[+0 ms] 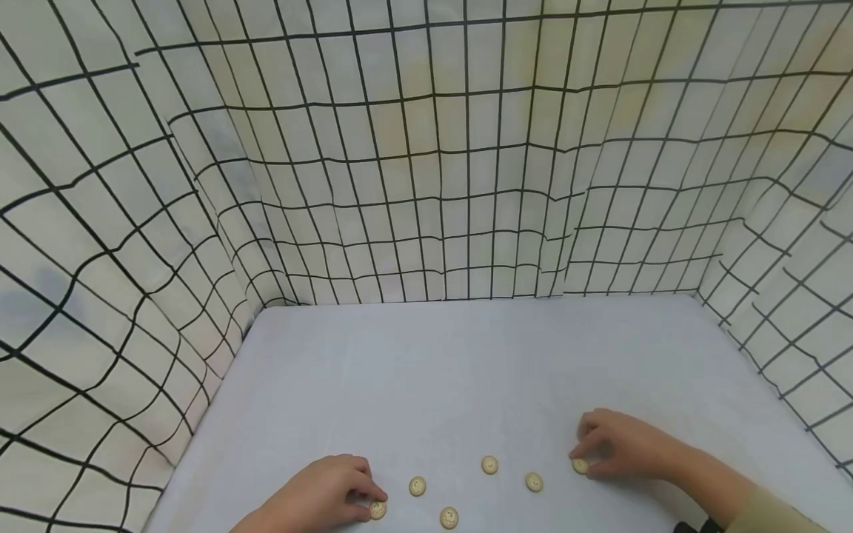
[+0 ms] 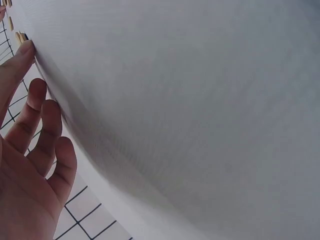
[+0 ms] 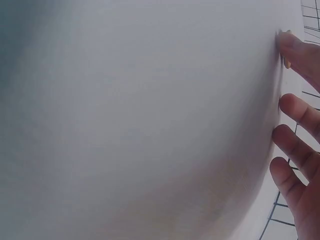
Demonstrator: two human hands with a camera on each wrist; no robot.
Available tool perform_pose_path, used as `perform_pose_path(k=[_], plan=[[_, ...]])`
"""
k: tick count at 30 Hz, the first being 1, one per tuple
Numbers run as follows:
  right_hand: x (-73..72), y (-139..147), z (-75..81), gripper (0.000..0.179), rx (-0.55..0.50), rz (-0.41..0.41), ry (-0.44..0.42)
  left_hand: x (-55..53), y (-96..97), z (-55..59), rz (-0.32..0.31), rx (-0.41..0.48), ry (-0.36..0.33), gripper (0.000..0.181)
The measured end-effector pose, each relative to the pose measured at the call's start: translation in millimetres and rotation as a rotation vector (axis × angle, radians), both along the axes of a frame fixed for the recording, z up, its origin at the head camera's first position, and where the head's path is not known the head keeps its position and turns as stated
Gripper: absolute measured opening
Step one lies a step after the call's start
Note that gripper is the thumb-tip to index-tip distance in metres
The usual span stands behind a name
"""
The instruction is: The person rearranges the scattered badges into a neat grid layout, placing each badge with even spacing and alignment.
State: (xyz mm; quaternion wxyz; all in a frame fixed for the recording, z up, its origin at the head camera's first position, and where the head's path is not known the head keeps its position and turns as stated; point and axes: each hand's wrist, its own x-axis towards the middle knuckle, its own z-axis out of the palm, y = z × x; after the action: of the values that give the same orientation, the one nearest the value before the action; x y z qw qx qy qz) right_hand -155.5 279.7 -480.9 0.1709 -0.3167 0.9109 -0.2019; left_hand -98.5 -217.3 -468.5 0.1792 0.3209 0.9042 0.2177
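Note:
On the left of the white table, my left hand (image 1: 326, 492) pinches a round cream button (image 1: 378, 510) between thumb and fingertips, low against the cloth. My right hand (image 1: 623, 446) does the same at the right with another cream button (image 1: 580, 466), partly covered by its fingers. In the right wrist view only a sliver of that button (image 3: 287, 63) shows beside the thumb. Between the hands several like buttons lie flat and apart, among them one button (image 1: 417, 486) near the left hand, one button (image 1: 489, 465) in the middle and one button (image 1: 534, 482) near the right hand.
A further button (image 1: 449, 517) lies close to the near edge of the view. White cloth covers the table (image 1: 466, 370). Cloth walls with a black grid (image 1: 413, 178) stand at the back and both sides.

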Motion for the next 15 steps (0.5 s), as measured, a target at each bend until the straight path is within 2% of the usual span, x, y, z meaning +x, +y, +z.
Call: perform_pose_path(k=[9, 15], plan=[[-5.1, -2, -1.5, 0.025, -0.011, -0.031, -0.018, 0.2, -1.2, -2.1, 0.030, 0.016, -0.033, 0.019], [-17.3, -10, 0.6, 0.026, -0.035, -0.013, 0.002, -1.9, -1.5, -3.4, 0.060, 0.051, -0.108, 0.020]])
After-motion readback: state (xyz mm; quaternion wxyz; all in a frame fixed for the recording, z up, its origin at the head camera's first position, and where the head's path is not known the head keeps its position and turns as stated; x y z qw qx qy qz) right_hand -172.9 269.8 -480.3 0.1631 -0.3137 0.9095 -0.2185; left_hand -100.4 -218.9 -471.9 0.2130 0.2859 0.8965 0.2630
